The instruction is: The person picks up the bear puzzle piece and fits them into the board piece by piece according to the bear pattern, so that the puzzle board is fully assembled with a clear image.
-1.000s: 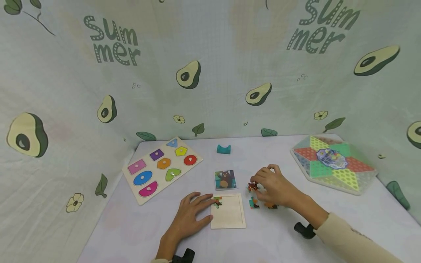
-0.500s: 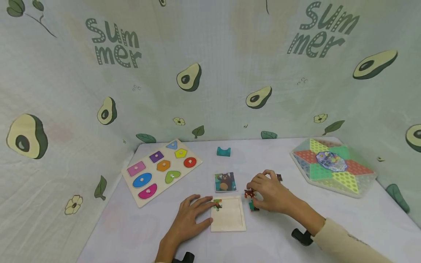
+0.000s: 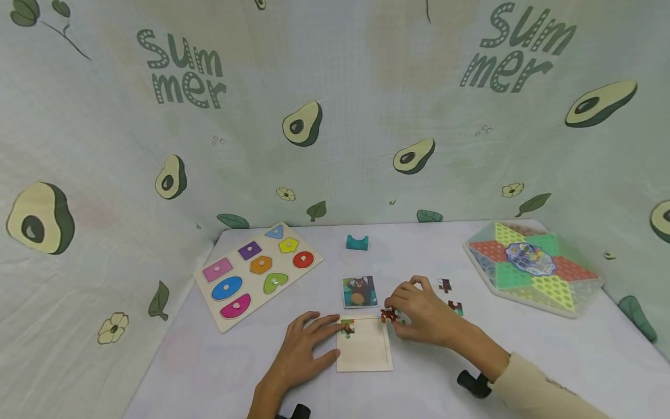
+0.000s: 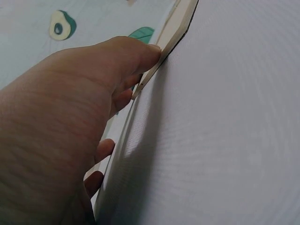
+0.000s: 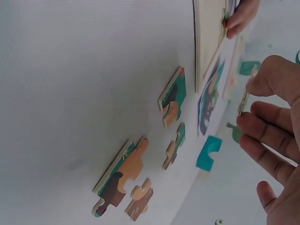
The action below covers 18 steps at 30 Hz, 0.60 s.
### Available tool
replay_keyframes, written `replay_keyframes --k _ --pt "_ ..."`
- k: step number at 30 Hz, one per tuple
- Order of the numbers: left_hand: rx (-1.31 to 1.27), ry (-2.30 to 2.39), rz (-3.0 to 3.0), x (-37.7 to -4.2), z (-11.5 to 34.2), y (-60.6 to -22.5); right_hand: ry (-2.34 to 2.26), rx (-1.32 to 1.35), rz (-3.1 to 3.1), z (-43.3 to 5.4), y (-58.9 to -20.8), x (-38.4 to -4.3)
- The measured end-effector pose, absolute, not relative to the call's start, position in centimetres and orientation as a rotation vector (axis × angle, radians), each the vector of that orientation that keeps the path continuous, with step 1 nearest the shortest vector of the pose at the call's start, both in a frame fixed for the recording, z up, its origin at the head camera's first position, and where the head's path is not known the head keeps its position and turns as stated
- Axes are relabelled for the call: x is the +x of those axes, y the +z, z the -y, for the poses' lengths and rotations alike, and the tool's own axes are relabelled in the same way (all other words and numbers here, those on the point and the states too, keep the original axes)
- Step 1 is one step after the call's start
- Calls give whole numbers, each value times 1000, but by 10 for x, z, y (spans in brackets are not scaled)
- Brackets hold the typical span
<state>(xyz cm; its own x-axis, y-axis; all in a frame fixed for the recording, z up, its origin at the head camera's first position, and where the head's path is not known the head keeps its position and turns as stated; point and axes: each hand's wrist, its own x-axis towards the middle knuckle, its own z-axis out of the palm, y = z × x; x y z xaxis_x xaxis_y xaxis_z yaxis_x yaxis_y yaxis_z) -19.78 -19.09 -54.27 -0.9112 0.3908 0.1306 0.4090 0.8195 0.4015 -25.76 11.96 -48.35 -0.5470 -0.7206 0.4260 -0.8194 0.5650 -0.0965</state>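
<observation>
My right hand (image 3: 426, 311) pinches a brown jigsaw piece (image 3: 388, 315) between thumb and fingers, just over the right rim of a square wooden puzzle tray (image 3: 366, 356). In the right wrist view that held piece (image 5: 243, 99) shows edge-on, off the table. My left hand (image 3: 306, 344) rests at the tray's left side, fingers spread and thumb against its edge. One picture piece (image 3: 347, 327) lies in the tray's upper left corner. Several loose jigsaw pieces (image 5: 176, 93) lie on the table near the right hand, which partly hides them in the head view.
A bear picture card (image 3: 359, 291) lies behind the tray, with a teal arched block (image 3: 357, 242) further back. To the left is a shape board (image 3: 262, 285) with coloured pieces. A hexagonal patterned box (image 3: 531, 267) sits at the back right. Printed cloth hangs behind.
My right hand has moved left and towards me with the brown jigsaw piece, reaching the tray's right rim. Loose pieces behind it have come into view. The left hand stays at the tray.
</observation>
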Motion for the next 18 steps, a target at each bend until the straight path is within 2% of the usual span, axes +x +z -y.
replay_keyframes --k 18 --pt "-659 -647 2953 -196 190 -543 411 1305 2388 -100 -491 -257"
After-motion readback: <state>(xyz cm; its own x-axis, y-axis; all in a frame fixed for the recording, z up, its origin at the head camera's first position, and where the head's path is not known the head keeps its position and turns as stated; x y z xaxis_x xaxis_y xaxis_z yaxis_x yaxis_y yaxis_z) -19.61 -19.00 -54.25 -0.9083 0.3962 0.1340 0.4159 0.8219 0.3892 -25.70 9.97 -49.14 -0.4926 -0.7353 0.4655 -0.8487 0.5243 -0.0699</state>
